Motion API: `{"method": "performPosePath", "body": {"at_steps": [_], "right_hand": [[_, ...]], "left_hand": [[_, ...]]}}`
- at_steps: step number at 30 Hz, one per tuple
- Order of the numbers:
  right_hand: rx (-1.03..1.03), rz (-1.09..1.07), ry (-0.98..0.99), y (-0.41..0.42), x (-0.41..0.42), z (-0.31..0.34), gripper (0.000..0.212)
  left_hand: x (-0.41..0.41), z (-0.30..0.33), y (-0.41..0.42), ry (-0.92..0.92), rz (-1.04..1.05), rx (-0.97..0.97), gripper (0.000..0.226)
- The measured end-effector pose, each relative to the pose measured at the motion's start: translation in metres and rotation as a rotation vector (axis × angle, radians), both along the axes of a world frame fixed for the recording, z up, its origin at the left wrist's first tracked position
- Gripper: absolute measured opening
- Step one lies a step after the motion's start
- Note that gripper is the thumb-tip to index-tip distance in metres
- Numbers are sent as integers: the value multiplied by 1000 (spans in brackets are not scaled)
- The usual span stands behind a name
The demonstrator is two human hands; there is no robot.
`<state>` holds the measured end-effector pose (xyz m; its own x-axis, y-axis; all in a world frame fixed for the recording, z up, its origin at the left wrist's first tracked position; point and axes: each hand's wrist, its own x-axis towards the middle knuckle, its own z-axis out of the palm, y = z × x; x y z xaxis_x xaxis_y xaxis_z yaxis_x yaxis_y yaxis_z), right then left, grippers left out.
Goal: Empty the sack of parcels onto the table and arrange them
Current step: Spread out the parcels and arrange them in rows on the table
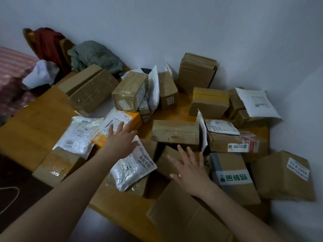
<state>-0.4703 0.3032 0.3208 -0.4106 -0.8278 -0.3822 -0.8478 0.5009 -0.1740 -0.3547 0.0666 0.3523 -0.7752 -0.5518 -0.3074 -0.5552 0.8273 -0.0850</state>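
**Parcels out, sorting barely begun**

The parcels [175, 132] lie heaped across the table [40, 119], boxes and soft white mailers tumbled at all angles, as dumped goods would land; no sack is in sight. The left hand [122, 138], fingers spread and holding nothing, hovers by the orange box [120, 126] and a white mailer [134, 166], likely choosing what to shift. The right hand [189, 172], equally loose and unladen, reaches over the near boxes. Far left, clothes [94, 56] sit bundled against the wall, out of the way.
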Motion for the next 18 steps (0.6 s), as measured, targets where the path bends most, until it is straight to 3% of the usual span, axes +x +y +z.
{"method": "performPosePath", "body": {"at_steps": [6,11,18], "right_hand": [[-15,-7,-60,-19,29,10,69],[-35,-82,-139,-46,62,6,83],[-195,-351,-93,-108,100,-7,70]], "left_hand": [[35,11,-27,-23,100,4,49],[43,6,-51,-1,68,58,50],[87,-7,-131,95,72,177,54]]}}
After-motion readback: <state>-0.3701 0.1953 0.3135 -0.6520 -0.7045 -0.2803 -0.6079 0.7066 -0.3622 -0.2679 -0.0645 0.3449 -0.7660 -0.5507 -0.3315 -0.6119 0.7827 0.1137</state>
